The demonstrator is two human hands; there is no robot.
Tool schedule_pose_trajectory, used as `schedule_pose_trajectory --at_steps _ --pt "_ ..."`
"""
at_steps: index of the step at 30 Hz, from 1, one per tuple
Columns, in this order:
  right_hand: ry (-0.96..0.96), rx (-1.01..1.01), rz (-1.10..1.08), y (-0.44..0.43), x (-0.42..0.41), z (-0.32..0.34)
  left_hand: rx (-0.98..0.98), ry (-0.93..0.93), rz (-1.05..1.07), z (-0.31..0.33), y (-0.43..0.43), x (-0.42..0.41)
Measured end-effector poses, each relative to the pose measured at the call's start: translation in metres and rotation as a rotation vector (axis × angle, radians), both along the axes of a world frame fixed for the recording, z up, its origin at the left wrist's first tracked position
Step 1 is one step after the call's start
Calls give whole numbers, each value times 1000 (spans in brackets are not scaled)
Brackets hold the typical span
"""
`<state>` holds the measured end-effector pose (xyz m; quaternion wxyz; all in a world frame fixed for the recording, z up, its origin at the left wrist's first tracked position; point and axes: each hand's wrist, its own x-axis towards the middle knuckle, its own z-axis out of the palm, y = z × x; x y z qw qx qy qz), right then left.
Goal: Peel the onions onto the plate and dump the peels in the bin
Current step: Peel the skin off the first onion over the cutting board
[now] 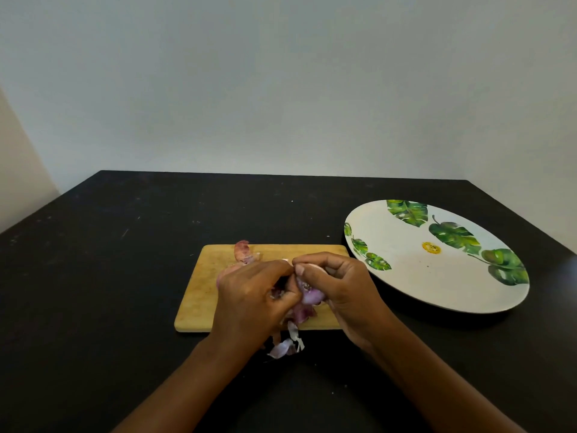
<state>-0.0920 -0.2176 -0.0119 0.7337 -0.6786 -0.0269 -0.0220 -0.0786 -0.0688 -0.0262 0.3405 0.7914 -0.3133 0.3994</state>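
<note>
A purple onion [309, 293] is held above a wooden cutting board [199, 292] between both hands. My left hand [256, 295] grips its left side with curled fingers. My right hand [340, 285] curls round its right side, thumb and fingertips pinching at the top. Loose purple and white peels [287, 343] hang and lie at the board's front edge. A reddish peel [243, 253] lies at the board's back. A white plate [406, 270] with green leaf prints sits to the right, with nothing on it. No bin is in view.
Everything stands on a black table [109, 260] against a pale wall. The table's back edge runs across the middle of the view, and its right corner lies behind the plate.
</note>
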Motion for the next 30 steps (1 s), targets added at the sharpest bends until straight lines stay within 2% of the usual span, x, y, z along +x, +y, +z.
schedule_pose_trajectory --at_steps 3,7,10,13,17,19,24,30 --pt "35 22 -9 3 -1 0 -76 79 -34 0 1 0" --pt "65 70 -51 4 0 2 -230 235 -186 3 -1 -1" --pt "52 96 -60 5 0 3 -235 265 -246 4 -1 0" --pt "48 132 -47 5 0 2 -188 219 -220 2 3 3" --pt "44 143 -33 6 0 0 -5 32 -100 -2 4 5" --pt "51 151 -28 7 0 -1 20 -2 -82 -2 4 6" --pt "84 176 -38 8 1 -3 -36 40 -38 -4 4 5" --pt "136 269 -45 6 3 0 -279 223 -56 2 2 0"
